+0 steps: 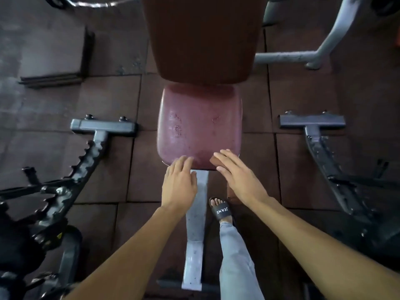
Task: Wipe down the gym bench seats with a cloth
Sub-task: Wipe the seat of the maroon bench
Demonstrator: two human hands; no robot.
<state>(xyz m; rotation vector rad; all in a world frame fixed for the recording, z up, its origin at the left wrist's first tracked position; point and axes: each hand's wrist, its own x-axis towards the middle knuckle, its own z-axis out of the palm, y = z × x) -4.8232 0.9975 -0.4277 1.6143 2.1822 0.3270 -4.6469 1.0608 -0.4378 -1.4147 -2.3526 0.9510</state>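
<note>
The maroon bench seat [199, 126] lies in the middle, worn and speckled, with the brown backrest [203, 40] rising behind it. My left hand [179, 182] rests at the seat's near edge, fingers spread, holding nothing. My right hand [240, 176] lies palm-down over a brown cloth [215, 162] at the seat's near right corner. Most of the cloth is hidden beneath the hand, and one end hangs below the seat edge.
A grey steel beam [194, 224] runs from under the seat toward me, beside my foot in a black slide [220, 210]. A toothed adjuster rack [86, 161] stands left, a dark machine foot [311, 122] right, a grey tube frame [287, 56] back right, and stacked floor mats [54, 61] back left.
</note>
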